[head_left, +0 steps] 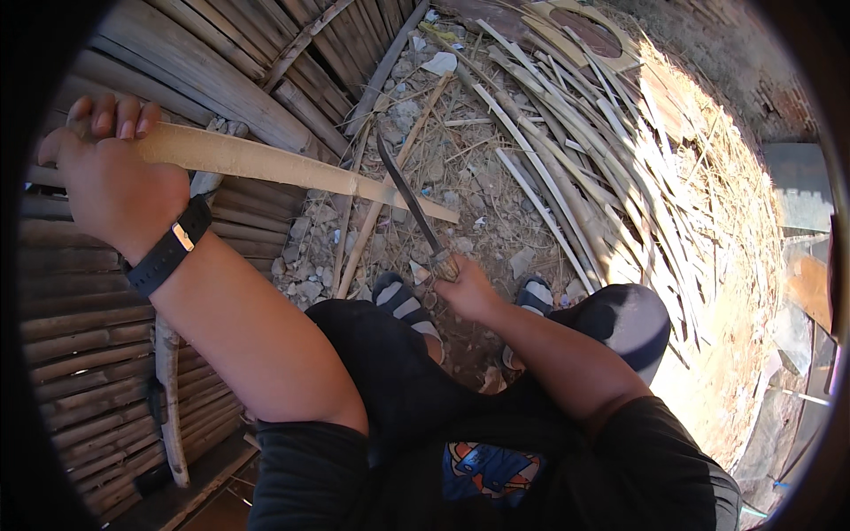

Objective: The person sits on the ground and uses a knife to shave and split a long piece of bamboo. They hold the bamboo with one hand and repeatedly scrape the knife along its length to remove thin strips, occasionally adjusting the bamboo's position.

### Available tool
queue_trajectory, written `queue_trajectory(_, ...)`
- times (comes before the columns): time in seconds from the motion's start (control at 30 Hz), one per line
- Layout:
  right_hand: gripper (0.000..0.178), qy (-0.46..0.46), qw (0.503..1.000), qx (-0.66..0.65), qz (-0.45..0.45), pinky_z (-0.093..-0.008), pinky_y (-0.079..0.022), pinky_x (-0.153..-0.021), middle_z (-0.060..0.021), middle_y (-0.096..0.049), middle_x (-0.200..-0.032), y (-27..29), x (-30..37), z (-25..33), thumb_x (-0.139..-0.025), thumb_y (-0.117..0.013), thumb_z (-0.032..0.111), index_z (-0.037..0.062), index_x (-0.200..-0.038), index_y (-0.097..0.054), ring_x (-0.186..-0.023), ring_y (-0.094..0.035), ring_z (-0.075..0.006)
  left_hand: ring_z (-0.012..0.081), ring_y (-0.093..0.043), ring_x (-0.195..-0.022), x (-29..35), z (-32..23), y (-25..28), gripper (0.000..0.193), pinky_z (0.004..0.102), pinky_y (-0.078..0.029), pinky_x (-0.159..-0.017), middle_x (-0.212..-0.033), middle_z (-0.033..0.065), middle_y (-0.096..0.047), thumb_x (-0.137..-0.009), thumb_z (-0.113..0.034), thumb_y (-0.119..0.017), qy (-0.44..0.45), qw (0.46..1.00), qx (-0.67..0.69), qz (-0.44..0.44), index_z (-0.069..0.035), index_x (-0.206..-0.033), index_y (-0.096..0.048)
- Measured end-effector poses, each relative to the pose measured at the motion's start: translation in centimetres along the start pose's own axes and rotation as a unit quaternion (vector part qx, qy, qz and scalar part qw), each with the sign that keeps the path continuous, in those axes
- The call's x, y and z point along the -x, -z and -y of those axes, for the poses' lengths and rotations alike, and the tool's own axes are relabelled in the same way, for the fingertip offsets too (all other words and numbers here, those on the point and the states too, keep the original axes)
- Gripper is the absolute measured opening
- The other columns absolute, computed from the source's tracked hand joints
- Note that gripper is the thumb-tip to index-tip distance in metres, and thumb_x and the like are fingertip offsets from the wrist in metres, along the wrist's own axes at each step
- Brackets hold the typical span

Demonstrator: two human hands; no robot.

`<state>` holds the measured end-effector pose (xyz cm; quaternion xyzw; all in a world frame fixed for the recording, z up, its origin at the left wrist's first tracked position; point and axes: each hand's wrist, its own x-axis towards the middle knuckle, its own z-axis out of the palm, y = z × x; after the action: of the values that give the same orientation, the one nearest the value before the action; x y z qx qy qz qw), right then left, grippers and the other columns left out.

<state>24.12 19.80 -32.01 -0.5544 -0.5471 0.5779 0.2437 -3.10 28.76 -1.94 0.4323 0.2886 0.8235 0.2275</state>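
Observation:
At the upper left my left hand (119, 164) is closed round the end of a long, flat strip of split bamboo (257, 159). From there the pale strip slopes down to the right and narrows in perspective. My right hand (467, 288), in front of my knees, grips the carved handle of a machete (409, 193). Its dark, slightly curved blade points up and to the left and crosses the strip near its far end. Whether the edge touches the bamboo, I cannot tell.
A heap of split bamboo strips (567, 150) lies on the right. Bamboo slat walls (88, 345) stand along the left and back. Rubble and shavings (398, 115) cover the ground before my sandalled feet (403, 305). A board with a round hole (589, 35) lies far back.

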Motion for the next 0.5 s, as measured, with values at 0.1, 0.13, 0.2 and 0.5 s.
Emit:
queue_trajectory(0.1,0.037,-0.021,0.999,0.031,-0.003,-0.0400,-0.049,-0.066,-0.0180,-0.063,-0.076,0.6,-0.6,0.3,-0.078,-0.069,0.016,-0.0019,-0.108,-0.056,-0.070,-0.065,-0.0316,0.0145,-0.035,-0.063,0.4,1.0,-0.1,0.011,0.0282,-0.034,-0.060,-0.078,0.0021,-0.036,-0.097,-0.019,-0.044,-0.007,0.997,-0.034,-0.062,-0.008,-0.097,-0.043)
queue_trajectory(0.13,0.038,-0.017,0.999,0.040,0.010,-0.0401,-0.049,-0.066,-0.0182,-0.064,-0.076,0.3,-0.2,1.4,-0.078,-0.069,0.016,-0.0019,-0.109,-0.056,-0.069,-0.065,-0.0322,0.0147,-0.035,-0.063,0.0,0.6,0.9,0.011,0.0283,-0.034,-0.060,-0.077,0.0023,-0.036,-0.097,-0.019,-0.044,-0.010,0.997,-0.037,-0.061,-0.008,-0.097,-0.043)
queue_trajectory(0.2,0.040,0.066,0.996,0.055,0.024,-0.0407,-0.050,-0.067,-0.0186,-0.064,-0.076,0.4,1.2,4.0,-0.078,-0.069,0.017,-0.0024,-0.110,-0.056,-0.071,-0.065,-0.0334,0.0151,-0.035,-0.063,0.0,0.2,1.6,0.011,0.0285,-0.034,-0.059,-0.077,0.0024,-0.036,-0.096,-0.019,-0.044,-0.014,0.998,-0.041,-0.048,-0.008,-0.096,-0.043)
queue_trajectory(0.5,0.047,0.008,0.990,0.140,0.011,-0.0433,-0.052,-0.071,-0.0216,-0.065,-0.075,1.9,-1.8,0.7,-0.077,-0.069,0.019,-0.0052,-0.115,-0.054,-0.075,-0.067,-0.0384,0.0150,-0.033,-0.062,-0.7,0.5,1.4,0.016,0.0287,-0.033,-0.058,-0.075,0.0019,-0.035,-0.099,-0.022,-0.040,0.004,0.993,-0.038,-0.108,-0.008,-0.095,-0.046)
